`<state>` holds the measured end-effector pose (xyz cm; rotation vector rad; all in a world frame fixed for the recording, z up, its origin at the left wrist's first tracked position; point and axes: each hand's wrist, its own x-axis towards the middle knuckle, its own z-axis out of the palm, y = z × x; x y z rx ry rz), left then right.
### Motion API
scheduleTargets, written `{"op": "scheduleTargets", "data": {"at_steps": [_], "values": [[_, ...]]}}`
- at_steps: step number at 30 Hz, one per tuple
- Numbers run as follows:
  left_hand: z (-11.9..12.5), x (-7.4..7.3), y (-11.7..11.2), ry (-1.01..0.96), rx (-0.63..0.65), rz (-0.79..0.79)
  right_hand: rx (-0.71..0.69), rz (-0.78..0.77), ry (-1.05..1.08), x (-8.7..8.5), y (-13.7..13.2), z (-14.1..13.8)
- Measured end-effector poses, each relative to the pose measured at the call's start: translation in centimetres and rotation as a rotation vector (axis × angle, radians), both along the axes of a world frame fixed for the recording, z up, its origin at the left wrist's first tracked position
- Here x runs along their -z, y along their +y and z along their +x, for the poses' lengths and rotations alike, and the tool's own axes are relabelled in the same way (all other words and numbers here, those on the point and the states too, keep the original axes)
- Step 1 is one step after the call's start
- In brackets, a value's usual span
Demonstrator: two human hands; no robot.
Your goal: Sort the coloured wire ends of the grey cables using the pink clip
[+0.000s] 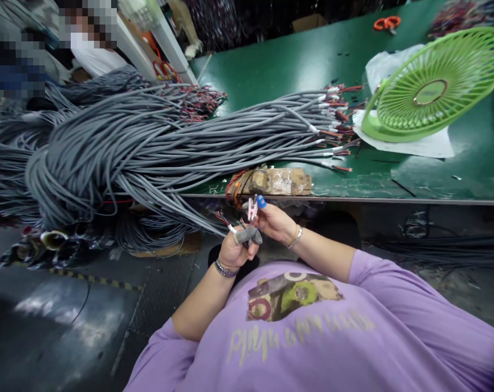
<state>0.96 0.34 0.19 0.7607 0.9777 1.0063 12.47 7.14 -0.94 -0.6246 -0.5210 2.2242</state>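
Observation:
My left hand (235, 250), with grey covers on its fingers, is closed around the end of a grey cable with a white sleeve (232, 229). Thin coloured wires (221, 219) fan out beside it. Close by on the right, my right hand (276, 222) wears a blue cover on one fingertip. Its fingers are pinched on a small pale pink clip-like piece (252, 209), whose exact kind I cannot make out. Both hands are held just off the bench's front edge, below a tape-wrapped wooden block (282, 181) with red and black wires at its left end.
A large bundle of grey cables (181, 139) with stripped ends lies across the green bench (271, 71). At the right stands a green fan (430, 90) on white paper. Orange-handled scissors (387, 23) lie at the back. Another person (94, 51) is at the upper left.

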Motion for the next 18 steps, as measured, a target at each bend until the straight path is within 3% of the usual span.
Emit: {"op": "scheduleTargets", "data": {"at_steps": [10,18], "values": [[0.3,-0.5,-1.6,0.151,-0.019,0.124,-0.162,-0.025,0.035,-0.6,-0.1,1.5],[0.2,-1.0,-1.1,0.111,-0.086,0.179,-0.041,0.169,-0.045,-0.1,-0.6,1.6]]}}
